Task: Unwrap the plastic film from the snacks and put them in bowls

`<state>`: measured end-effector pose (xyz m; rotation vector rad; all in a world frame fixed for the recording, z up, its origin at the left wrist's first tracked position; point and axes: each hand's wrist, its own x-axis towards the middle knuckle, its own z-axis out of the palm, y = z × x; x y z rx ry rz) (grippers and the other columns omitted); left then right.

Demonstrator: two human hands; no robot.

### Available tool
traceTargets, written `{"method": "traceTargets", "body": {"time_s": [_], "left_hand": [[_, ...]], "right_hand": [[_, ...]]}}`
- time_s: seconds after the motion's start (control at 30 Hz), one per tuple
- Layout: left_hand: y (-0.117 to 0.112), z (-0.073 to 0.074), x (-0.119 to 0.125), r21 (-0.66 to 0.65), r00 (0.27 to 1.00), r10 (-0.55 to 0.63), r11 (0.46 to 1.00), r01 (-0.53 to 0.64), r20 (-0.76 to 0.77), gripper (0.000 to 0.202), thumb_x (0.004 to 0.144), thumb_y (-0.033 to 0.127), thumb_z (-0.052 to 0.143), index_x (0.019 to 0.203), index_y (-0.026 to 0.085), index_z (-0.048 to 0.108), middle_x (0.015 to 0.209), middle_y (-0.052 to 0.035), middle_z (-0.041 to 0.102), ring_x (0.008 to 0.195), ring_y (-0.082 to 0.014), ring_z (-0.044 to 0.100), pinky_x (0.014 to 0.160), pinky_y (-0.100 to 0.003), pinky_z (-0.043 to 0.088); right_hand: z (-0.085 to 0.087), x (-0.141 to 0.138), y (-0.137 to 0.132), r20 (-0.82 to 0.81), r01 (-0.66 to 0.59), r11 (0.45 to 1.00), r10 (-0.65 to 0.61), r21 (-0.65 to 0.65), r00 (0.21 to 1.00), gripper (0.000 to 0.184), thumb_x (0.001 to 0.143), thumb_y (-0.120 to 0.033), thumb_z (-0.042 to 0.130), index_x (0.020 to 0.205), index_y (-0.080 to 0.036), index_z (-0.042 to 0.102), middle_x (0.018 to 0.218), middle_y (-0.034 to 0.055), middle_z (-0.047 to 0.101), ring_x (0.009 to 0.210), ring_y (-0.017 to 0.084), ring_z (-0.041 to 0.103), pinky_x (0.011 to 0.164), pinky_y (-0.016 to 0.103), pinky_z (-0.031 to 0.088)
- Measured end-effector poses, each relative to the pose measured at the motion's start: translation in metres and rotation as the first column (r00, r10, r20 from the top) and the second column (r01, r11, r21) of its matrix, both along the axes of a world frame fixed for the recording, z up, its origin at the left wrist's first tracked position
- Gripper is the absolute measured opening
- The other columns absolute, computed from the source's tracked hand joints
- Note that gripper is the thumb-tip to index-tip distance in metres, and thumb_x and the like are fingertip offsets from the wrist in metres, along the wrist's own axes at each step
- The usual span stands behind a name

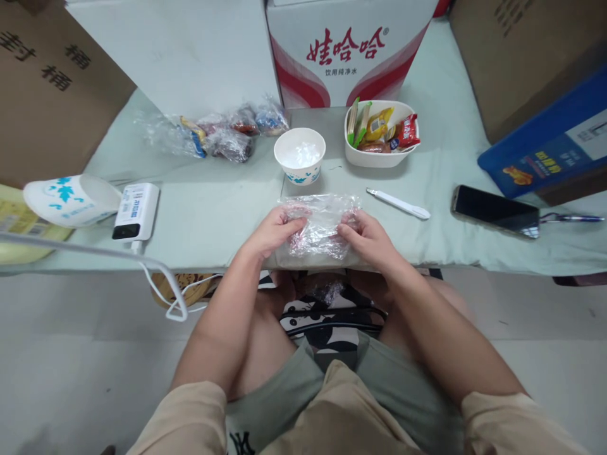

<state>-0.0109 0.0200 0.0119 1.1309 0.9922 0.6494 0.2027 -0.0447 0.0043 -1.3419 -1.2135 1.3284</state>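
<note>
The film (322,229) sits at the centre of the frame, near the front edge of the desk (213,202). The left hand (281,229) pinches its left side, thumb on top, and the right hand (364,235) grips the other side likewise. Film this thin probably clings and creases, so an even, gentle pull suits it best (the white tool (398,203) just right wants clearance). Glare makes its folds hard to read.
</note>
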Motion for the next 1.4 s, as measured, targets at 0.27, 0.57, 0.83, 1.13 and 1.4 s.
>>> {"method": "traceTargets", "body": {"time_s": [0.27, 0.57, 0.83, 1.13, 1.4], "left_hand": [[-0.002, 0.016, -0.009, -0.104, 0.969, 0.02, 0.995, 0.006, 0.245, 0.034, 0.051, 0.032, 0.088, 0.073, 0.018, 0.065, 0.062, 0.0018, 0.061, 0.05, -0.0097, 0.054, 0.045, -0.021, 0.04], [0.005, 0.011, -0.012, -0.084, 0.984, -0.111, 0.989, 0.124, 0.141, 0.039, 0.067, 0.052, 0.072, 0.08, 0.014, 0.074, 0.073, -0.0056, 0.066, 0.062, -0.0148, 0.059, 0.056, -0.026, 0.047], [0.001, 0.004, -0.005, 0.05, 0.997, 0.035, 0.998, -0.038, 0.066, 0.077, 0.062, 0.016, 0.083, 0.133, 0.029, 0.057, 0.086, 0.0017, 0.063, 0.071, -0.0124, 0.06, 0.07, -0.024, 0.048], [0.003, 0.001, -0.001, 0.056, 0.998, -0.033, 0.998, 0.031, 0.049, 0.054, 0.067, 0.04, 0.083, 0.115, 0.021, 0.069, 0.098, -0.0033, 0.068, 0.081, -0.0153, 0.063, 0.075, -0.025, 0.048], [0.006, 0.001, 0.006, 0.05, 0.991, 0.122, 0.991, -0.125, 0.056, 0.053, 0.056, 0.045, 0.091, 0.095, 0.019, 0.068, 0.073, 0.0011, 0.064, 0.06, -0.0103, 0.055, 0.057, -0.022, 0.044]], "right_hand": [[-0.003, 0.001, -0.004, -0.133, 0.07, 0.997, -0.068, 0.012, 0.989, 0.027, 0.083, -0.051, 0.058, 0.096, -0.027, 0.064, 0.076, -0.0004, 0.066, 0.067, 0.018, 0.064, 0.067, 0.035, 0.055], [0.004, 0.003, 0.002, -0.094, 0.06, 0.998, -0.06, -0.003, 0.994, 0.057, 0.079, -0.077, 0.04, 0.068, -0.023, 0.059, 0.066, 0.0045, 0.059, 0.065, 0.02, 0.058, 0.064, 0.035, 0.049], [-0.002, 0.013, -0.001, 0.08, 0.07, 0.997, -0.072, 0.022, 0.994, 0.038, 0.077, -0.041, 0.067, 0.11, -0.028, 0.053, 0.084, -0.0026, 0.061, 0.068, 0.015, 0.055, 0.066, 0.031, 0.046], [0.0, 0.009, 0.0, 0.103, 0.093, 0.995, -0.088, -0.041, 0.991, 0.057, 0.068, -0.039, 0.075, 0.117, -0.026, 0.05, 0.08, -0.0019, 0.063, 0.069, 0.018, 0.057, 0.07, 0.035, 0.048], [0.002, 0.008, 0.003, -0.092, 0.123, 0.991, -0.127, -0.05, 0.988, 0.025, 0.068, -0.035, 0.07, 0.081, -0.022, 0.054, 0.073, -0.003, 0.058, 0.069, 0.014, 0.055, 0.07, 0.03, 0.044]]}}
